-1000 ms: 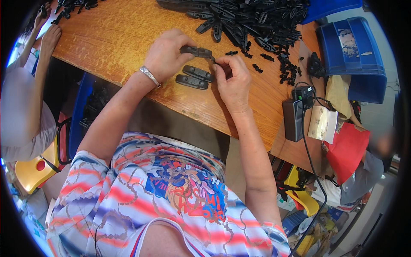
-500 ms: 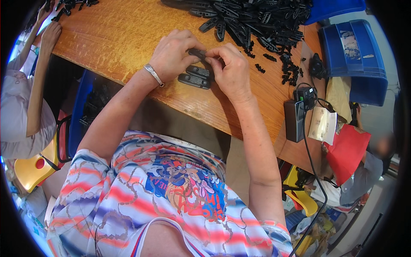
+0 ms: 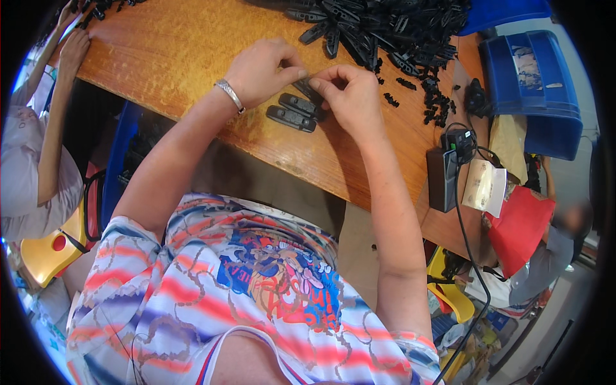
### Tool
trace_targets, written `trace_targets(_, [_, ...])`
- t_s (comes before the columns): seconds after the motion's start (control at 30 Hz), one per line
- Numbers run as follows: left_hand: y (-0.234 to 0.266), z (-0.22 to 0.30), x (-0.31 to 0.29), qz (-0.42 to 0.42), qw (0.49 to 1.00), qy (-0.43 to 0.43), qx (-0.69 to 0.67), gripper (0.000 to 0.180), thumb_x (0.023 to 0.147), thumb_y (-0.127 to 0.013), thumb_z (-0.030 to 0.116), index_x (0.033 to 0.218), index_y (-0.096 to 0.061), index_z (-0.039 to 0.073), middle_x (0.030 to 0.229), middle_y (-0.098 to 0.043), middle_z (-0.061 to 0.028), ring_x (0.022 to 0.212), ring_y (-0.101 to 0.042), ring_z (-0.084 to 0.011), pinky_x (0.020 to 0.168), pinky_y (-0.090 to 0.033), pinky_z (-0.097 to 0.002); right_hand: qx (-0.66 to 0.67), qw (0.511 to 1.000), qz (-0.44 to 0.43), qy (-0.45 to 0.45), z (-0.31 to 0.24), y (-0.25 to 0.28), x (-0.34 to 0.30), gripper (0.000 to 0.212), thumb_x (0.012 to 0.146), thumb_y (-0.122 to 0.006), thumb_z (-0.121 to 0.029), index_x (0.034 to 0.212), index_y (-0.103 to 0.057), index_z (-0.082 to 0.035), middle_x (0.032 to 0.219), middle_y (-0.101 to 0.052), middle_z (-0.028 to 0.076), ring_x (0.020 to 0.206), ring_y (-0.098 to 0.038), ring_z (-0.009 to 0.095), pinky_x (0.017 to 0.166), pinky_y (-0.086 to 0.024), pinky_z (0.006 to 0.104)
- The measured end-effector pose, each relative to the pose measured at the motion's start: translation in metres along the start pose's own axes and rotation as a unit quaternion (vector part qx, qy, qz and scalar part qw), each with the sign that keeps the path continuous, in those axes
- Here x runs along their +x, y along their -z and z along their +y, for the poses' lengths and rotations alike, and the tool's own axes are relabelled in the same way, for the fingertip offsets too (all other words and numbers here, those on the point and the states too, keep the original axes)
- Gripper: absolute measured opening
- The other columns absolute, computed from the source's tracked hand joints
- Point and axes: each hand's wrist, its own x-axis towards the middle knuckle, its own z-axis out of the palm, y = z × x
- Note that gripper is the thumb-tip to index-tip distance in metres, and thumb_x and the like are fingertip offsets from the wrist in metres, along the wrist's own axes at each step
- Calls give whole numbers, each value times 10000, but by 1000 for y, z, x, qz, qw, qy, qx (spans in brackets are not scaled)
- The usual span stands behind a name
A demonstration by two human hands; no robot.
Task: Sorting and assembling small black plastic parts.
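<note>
Black is the colour of the long piece [image 3: 308, 90] between my hands, on the near side of the big black pile [image 3: 385, 29] and a bit left. My right hand [image 3: 351, 96] pinches the piece with thumb and finger. My left hand [image 3: 262, 72] is bent, with its fingertips by the piece, but I cannot tell if it grips. Two more black parts [image 3: 290, 119] lie side by side on the desk [image 3: 173, 58], farther from the pile than my piece. Tiny black bits [image 3: 440, 106] sit on the pile's near side, toward the right. A blue bin [image 3: 552, 115] is right of the pile. Another person's hand [image 3: 74, 50] is far to the left of the pile.
</note>
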Motion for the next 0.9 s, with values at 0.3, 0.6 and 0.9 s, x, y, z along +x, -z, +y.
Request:
trace_targets(0.3, [-1, 3, 4, 9, 999, -22, 32, 162, 962, -740, 192, 949, -730, 31, 970, -693, -153, 978, -681, -351, 871, -547, -449, -81, 992, -46, -90, -7, 6, 11, 321, 879, -907, -325, 873, -817, -17, 802, -781, 200, 752, -760, 336, 740, -577, 447])
trace_targets(0.6, [5, 20, 16, 18, 993, 115, -25, 262, 978, -759, 317, 1111, -789, 93, 1106, -755, -131, 1066, -725, -343, 911, -581, -475, -138, 988, 66, 9, 7, 38, -22, 215, 926, -836, -247, 987, -826, -42, 963, -786, 177, 898, -759, 380, 816, -586, 471])
trace_targets(0.9, [-26, -6, 54, 160, 974, -26, 157, 296, 967, -785, 261, 1227, -714, 139, 1073, -725, -85, 991, -727, -325, 842, -583, -469, -273, 956, 73, 81, 14, 38, -4, 113, 933, -785, -94, 1044, -802, -84, 1091, -709, 151, 936, -740, 398, 825, -587, 498])
